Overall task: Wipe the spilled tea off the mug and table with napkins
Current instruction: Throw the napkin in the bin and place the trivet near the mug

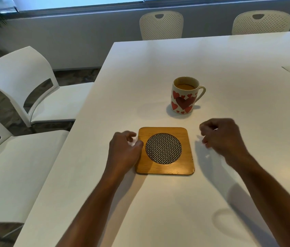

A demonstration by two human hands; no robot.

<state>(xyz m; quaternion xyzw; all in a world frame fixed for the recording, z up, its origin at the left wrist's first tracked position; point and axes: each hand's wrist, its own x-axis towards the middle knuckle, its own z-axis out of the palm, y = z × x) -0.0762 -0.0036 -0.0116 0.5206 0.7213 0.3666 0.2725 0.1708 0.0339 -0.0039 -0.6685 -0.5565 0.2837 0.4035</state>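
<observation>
Since the mug [185,95] stands upright on the bare table [238,56] in the centre right of the frame, handle turned right, and not on the coaster [165,151] below it, we judge it was set aside so both can be wiped. It holds tea well below the rim; we cannot make out a clear spill on its side or on the table around it, only a faint sheen to its left.

Our left hand [124,150] sits at the coaster's left edge, fingers curled loosely over a small white wad, probably a napkin, pinched against the thumb. Our right hand [224,138] hovers right of the coaster, blurred, fingers bent inward; bits of white show under it, but we cannot tell whether it grips a napkin.

Both hands flank the coaster, near the mug yet apart from it, which suggests wiping around the coaster comes first.

Chairs [26,86] line the left edge and top of the frame.
</observation>
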